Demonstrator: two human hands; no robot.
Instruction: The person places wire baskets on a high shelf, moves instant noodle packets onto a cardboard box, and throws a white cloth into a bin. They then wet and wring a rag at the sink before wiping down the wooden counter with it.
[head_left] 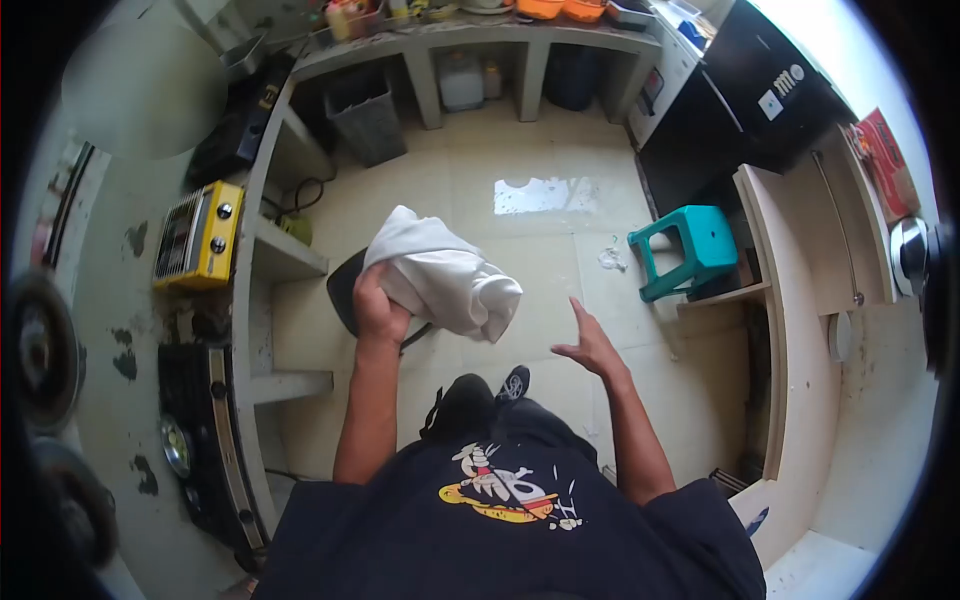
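A white cloth (440, 272), bunched and folded, hangs in the air in front of me. My left hand (382, 308) grips it at its left end, thumb up along the edge, with the other fingers hidden behind the fabric. To the right of the cloth is my right hand (590, 345), holding nothing. Its thumb and fingers are stretched apart, and it does not touch the cloth. Behind the cloth and my left hand, a dark object (345, 290) shows only in part; I cannot make out what it is.
A teal plastic stool (690, 250) stands at the right beside wooden shelving (790, 330). Left, a counter carries a yellow radio-like box (205, 235) and a black stove (205, 430). A grey bin (366, 125) stands at the back; a black fridge (740, 90) is back right. Crumpled plastic (612, 260) lies on the floor.
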